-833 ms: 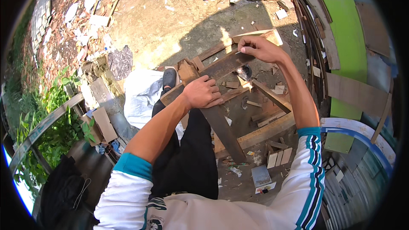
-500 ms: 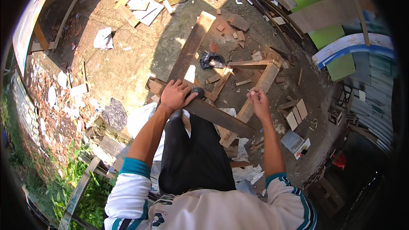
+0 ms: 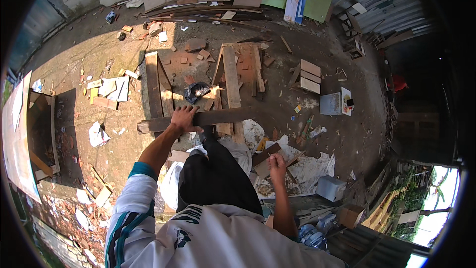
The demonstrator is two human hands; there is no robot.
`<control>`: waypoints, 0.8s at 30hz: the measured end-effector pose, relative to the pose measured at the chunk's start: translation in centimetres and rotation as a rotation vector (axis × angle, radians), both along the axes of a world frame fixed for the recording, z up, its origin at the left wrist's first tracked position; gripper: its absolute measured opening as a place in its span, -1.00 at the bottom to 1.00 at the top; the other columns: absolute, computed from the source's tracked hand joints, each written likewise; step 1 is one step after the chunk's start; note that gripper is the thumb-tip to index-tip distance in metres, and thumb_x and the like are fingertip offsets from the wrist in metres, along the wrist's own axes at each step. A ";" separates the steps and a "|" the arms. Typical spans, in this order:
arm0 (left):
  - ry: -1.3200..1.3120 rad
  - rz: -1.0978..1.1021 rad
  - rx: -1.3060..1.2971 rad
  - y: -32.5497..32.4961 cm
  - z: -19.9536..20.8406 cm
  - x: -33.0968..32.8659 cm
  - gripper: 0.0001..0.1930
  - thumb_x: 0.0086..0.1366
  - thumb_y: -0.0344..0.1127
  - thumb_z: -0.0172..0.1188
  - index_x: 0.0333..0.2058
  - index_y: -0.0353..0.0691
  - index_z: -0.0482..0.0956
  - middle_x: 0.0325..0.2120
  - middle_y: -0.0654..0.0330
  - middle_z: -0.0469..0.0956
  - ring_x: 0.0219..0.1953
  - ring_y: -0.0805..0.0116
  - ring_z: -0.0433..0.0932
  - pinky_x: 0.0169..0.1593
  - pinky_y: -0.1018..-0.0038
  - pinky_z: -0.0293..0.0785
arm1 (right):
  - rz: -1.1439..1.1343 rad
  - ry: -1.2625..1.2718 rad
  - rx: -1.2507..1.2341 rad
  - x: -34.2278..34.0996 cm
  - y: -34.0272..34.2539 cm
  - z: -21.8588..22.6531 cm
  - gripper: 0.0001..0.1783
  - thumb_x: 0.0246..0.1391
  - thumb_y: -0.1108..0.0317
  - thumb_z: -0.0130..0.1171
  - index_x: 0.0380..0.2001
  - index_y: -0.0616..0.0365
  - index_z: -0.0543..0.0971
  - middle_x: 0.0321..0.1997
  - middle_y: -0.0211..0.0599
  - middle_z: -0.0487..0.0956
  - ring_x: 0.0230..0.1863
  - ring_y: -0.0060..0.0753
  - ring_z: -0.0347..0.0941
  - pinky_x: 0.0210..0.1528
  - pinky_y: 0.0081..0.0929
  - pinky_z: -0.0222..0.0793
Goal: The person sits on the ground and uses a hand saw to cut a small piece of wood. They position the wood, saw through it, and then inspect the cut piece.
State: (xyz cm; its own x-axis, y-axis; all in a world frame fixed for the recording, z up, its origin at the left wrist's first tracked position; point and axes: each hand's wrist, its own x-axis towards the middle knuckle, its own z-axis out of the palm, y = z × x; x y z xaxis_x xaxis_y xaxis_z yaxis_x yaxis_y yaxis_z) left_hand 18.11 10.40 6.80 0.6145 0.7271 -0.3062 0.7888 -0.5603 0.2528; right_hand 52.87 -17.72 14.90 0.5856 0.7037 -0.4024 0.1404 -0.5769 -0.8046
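Note:
A long brown wooden plank lies crosswise in front of my legs, over the near ends of two low wooden trestles, the left trestle and the right trestle. My left hand grips the plank left of its middle, fingers over the top and thumb at the near edge. Apart from the plank, my right hand is raised to the right with its fingers pinched together. A small, thin thing shows at its fingertips, too small to name. Below it, wood pieces lie on a white sheet.
A black plastic bag lies between the trestles. Cut boards and a grey box-like piece stand to the right. Scrap boards litter the left ground. Long timber strips lie along the far wall.
My view has swung to the right, bringing in the white sheet and grey box. My left hand stays on the plank. The right hand has moved nearer my body, away from the right trestle.

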 end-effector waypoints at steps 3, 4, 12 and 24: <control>0.120 -0.012 -0.134 -0.1 -0.7 3.0 0.04 -0.07 0.36 0.46 0.27 -0.12 0.24 0.12 0.00 0.47 0.24 0.01 0.43 0.23 0.05 0.37 | -0.054 -0.087 -0.026 -1.1 -5.8 -0.7 -0.81 0.36 0.27 0.10 -0.17 0.18 0.54 -0.34 -0.35 0.62 -0.31 -0.51 0.53 -0.30 -0.44 0.42; 0.135 0.011 -0.124 -0.3 -1.6 3.3 0.02 -0.05 0.34 0.46 0.25 -0.12 0.25 0.12 0.00 0.47 0.25 0.01 0.42 0.22 0.05 0.38 | -0.056 -0.122 -0.020 -1.5 -7.6 -1.1 -0.81 0.36 0.28 0.11 -0.17 0.19 0.55 -0.34 -0.33 0.62 -0.30 -0.49 0.54 -0.28 -0.43 0.43; -0.113 -0.074 -0.302 1.1 9.9 5.7 -0.08 0.12 0.37 0.31 0.25 -0.23 0.38 -0.09 -0.15 0.64 0.01 -0.14 0.62 0.12 0.09 0.50 | -0.365 -0.041 0.051 -3.5 -21.6 -1.2 -0.79 0.36 0.28 0.09 -0.12 0.20 0.54 -0.33 -0.31 0.62 -0.38 -0.49 0.58 -0.44 -0.49 0.50; -1.029 0.356 -1.595 -2.5 17.6 4.5 -0.14 0.24 0.34 0.15 0.16 -0.43 0.40 -0.12 -0.20 0.60 -0.22 -0.08 0.69 -0.17 0.08 0.68 | -0.278 0.092 0.258 0.4 -10.7 7.4 -0.84 0.37 0.30 0.12 -0.15 0.16 0.55 -0.37 -0.41 0.59 -0.39 -0.60 0.49 -0.39 -0.57 0.41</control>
